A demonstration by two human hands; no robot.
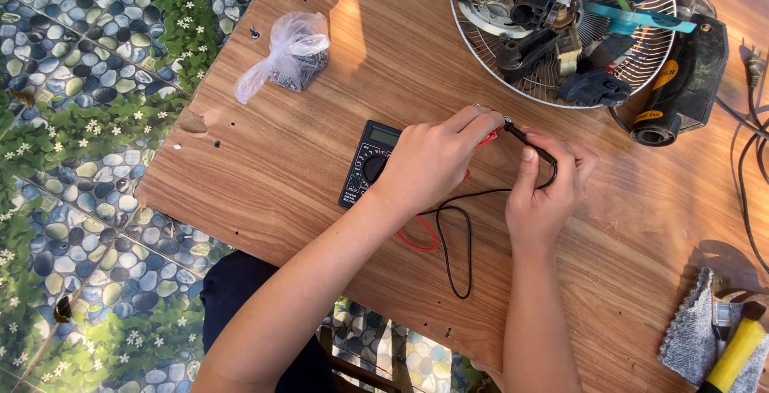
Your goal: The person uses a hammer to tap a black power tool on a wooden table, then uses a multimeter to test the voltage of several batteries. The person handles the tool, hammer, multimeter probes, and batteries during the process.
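Note:
A black multimeter (364, 157) lies on the wooden table (320, 193), partly covered by my left hand (436, 157). That hand pinches the red probe (487, 140) between its fingers. My right hand (545, 193) grips the black probe (529, 143), whose tip meets the red probe's tip near my left fingertips. Red lead (416, 237) and black lead (456, 241) loop on the table below my hands toward my body.
A wire fan guard (561, 92) holding black fan parts and blue blades sits at the back right, a black motor housing (681, 88) beside it. A clear plastic bag of small parts (292, 56) lies back left. A grey cloth (697, 329) and yellow-handled tool (737, 353) lie front right.

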